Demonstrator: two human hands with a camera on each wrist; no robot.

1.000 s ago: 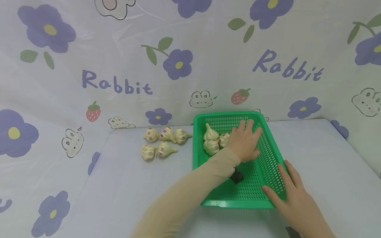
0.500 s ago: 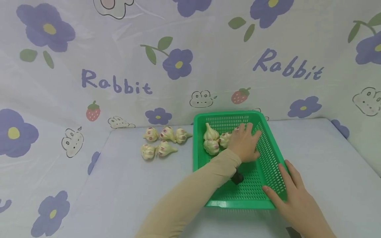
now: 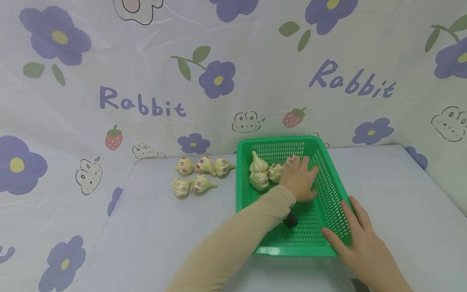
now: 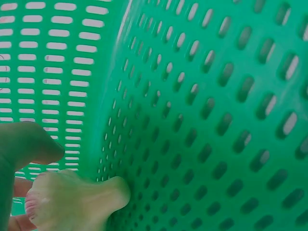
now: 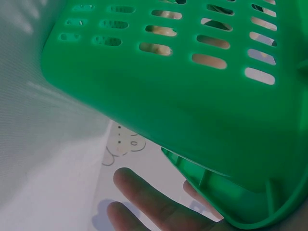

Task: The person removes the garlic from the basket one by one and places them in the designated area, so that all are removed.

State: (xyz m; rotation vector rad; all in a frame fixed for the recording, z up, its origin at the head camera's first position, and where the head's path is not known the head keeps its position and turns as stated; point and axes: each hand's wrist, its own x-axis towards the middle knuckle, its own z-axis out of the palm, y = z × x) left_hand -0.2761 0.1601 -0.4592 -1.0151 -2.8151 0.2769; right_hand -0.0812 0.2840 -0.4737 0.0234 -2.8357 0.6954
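My left hand [image 3: 298,178] reaches down into a green perforated plastic basket [image 3: 295,250]. In the left wrist view its fingers [image 4: 33,144] are bent around a pale garlic bulb [image 4: 72,199], whose stem points at the basket's side wall. From the head view that bulb is hidden under the hand. Several other bulbs lie in the basket's back left, such as a garlic bulb [image 3: 259,180] beside the wrist. My right hand [image 3: 361,239] holds the basket's right side, thumb inside the rim and fingers outside; the right wrist view shows these fingers [image 5: 154,199] below the rim.
Left of the basket, several garlic bulbs [image 3: 202,183] lie in two rows on the pale tabletop [image 3: 153,227]. A printed cloth [image 3: 146,61] with flowers and rabbits hangs right behind the basket. A small black device [image 3: 290,220] sits under the left wrist.
My left hand has sunk slightly lower and nearer inside the basket, uncovering more of the bulb by its fingertips. The right hand and the basket stay where they were.
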